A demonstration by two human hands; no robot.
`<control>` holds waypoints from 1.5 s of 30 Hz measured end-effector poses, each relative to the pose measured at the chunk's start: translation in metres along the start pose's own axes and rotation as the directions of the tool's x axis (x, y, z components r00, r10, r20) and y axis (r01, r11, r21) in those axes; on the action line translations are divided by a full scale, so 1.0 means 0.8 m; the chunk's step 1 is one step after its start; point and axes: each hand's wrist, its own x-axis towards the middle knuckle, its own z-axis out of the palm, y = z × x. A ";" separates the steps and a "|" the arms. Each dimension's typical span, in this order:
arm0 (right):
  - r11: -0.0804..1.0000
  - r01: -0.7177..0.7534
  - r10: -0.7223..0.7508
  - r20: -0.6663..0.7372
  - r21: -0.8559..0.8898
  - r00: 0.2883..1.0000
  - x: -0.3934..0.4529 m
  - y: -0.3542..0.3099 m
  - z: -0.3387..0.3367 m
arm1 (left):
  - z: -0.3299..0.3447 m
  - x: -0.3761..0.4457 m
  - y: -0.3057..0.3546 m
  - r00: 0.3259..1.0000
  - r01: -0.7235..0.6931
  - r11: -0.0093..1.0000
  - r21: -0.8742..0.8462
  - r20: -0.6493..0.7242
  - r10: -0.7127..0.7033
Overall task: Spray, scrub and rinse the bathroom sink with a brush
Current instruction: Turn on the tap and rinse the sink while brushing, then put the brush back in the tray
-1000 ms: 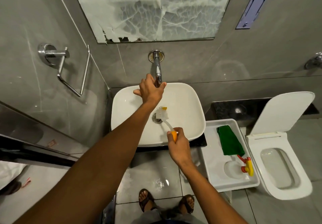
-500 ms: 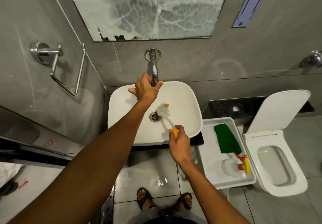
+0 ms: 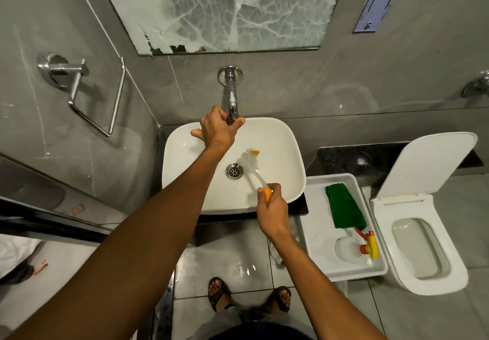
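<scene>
While our brush has slid off the drain in the past second to rest just right of it on the floor of the white sink, we read this as scrubbing giving way to the rinse. Our left hand stays curled around the tip of the wall tap, though we cannot tell whether water runs; our right hand is closed tight on the brush's orange grip at the near rim
</scene>
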 end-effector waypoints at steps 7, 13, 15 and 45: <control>0.991 -0.096 0.092 0.037 0.096 0.995 0.004 0.013 -0.008 | 0.000 -0.004 -0.004 0.999 0.030 0.999 -0.039 -0.021 -0.031; 0.970 -0.066 0.073 -0.022 0.234 0.997 0.012 0.053 -0.055 | 0.042 -0.063 -0.050 0.993 0.103 0.995 0.007 0.055 -0.104; 0.958 -0.049 0.072 -0.073 0.283 0.995 0.013 0.073 -0.080 | 0.068 -0.096 -0.061 0.988 0.100 0.989 0.105 0.108 -0.112; 0.916 -0.363 0.367 -0.009 -0.169 0.930 0.119 0.387 -0.108 | 0.271 -0.184 -0.042 0.740 -0.664 0.597 0.450 0.514 0.435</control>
